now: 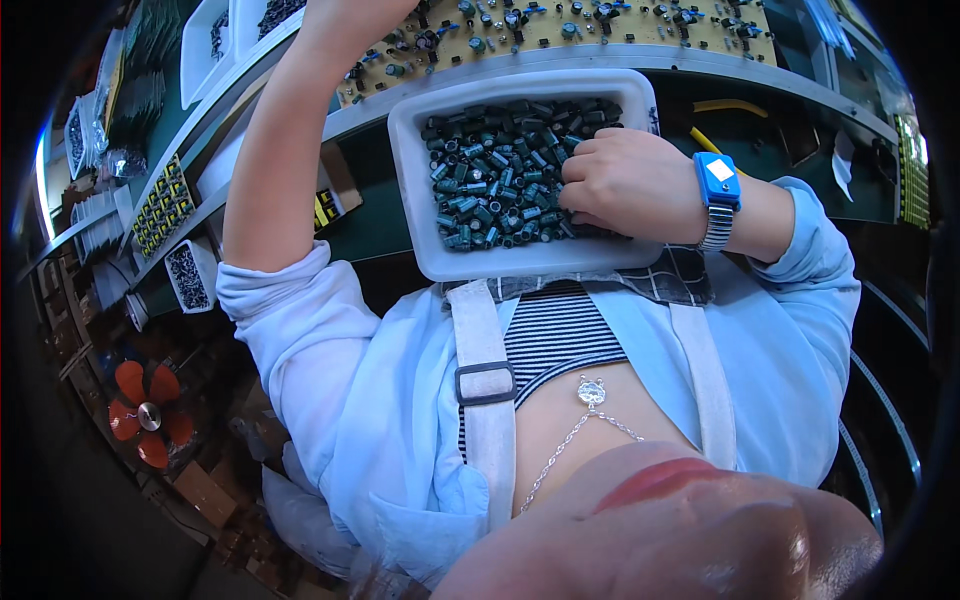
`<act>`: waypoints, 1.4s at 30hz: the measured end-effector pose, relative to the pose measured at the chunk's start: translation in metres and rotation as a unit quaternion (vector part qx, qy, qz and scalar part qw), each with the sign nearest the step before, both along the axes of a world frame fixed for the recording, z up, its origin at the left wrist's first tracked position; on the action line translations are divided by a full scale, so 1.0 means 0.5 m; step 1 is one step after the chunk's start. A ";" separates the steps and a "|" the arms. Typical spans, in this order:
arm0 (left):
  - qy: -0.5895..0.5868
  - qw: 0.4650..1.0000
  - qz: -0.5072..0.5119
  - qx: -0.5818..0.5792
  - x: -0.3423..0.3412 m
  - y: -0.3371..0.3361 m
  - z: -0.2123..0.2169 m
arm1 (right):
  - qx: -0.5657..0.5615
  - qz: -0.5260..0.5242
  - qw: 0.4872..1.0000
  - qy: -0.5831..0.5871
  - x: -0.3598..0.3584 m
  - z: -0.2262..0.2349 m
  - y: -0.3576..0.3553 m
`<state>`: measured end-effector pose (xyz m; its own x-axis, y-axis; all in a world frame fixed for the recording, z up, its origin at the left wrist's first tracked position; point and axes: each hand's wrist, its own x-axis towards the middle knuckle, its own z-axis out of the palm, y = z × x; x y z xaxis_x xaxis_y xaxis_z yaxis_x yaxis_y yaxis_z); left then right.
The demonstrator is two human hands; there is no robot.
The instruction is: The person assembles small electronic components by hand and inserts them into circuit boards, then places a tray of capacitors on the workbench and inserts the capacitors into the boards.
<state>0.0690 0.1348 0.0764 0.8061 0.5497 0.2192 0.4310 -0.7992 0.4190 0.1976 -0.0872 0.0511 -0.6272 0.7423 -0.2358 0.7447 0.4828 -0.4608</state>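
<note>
Green cylindrical capacitors fill white plastic tray nearly full; right hand fingers curled in heap, grasp unclear. Left hand at far yellow circuit board, part-populated; its fingers out of sight.

— Orange fan low down at the edge. Anything near it?

— Small white tray of dark bits, up and inward from the fan. Yellow-and-black parts in rows above that.

— Farther off?

— Yellow cable, well across from the fan, by the green bench top. More white trays high above the fan.
</note>
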 end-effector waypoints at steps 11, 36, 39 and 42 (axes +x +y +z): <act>0.020 0.992 0.002 0.126 -0.008 -0.003 -0.033 | 0.077 -0.062 0.988 0.123 -0.012 -0.027 -0.017; 0.202 0.921 -0.333 0.010 -0.083 -0.272 -0.057 | 0.319 -0.333 0.887 -0.010 0.214 0.052 0.082; 0.220 0.915 -0.337 0.022 -0.085 -0.264 -0.051 | 0.317 -0.330 0.889 -0.023 0.209 0.053 0.088; 0.236 0.912 -0.334 0.034 -0.106 -0.259 -0.051 | 0.313 -0.324 0.892 -0.039 0.190 0.051 0.091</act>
<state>0.0161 0.0050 0.0509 0.9698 -0.0996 -0.2227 -0.0413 -0.9667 0.2525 0.2927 -0.0419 0.0766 -0.0182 0.9442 0.3289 0.9788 0.0840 -0.1869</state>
